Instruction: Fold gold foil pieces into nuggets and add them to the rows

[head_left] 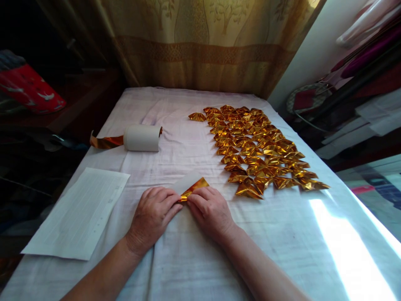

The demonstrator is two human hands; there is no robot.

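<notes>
Patterned curtain fabric [203,46] hangs behind a cloth-covered worktop [178,259] in the head view. Between the left hand [155,213] and the right hand [213,213] is a white-backed gold foil sheet [200,184], partly folded. Thumb and fingers of both pinch its near edge. It looks feather-light, thin and slick, probably crisp enough to keep a crease yet easily torn; that folded, layered edge seems the firmest hold.
</notes>
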